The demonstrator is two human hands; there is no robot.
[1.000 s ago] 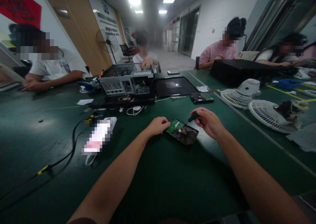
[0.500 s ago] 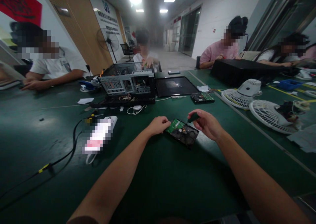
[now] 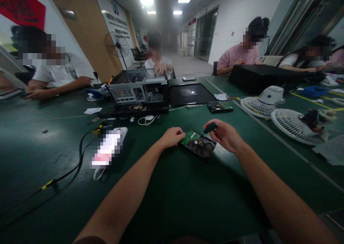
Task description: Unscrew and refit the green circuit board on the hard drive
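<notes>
Holding the drive [image 3: 202,150] by its left end in our left hand [image 3: 172,136], we probably stop it sliding on the desk [image 3: 193,201] while our right hand [image 3: 227,137] grips the driver [image 3: 210,127], its tip slanted down near the board [image 3: 191,136], perhaps for visibility.

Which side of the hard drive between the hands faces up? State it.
The hard drive lies circuit-board side up: its green board shows on top, beside the left hand.
</notes>
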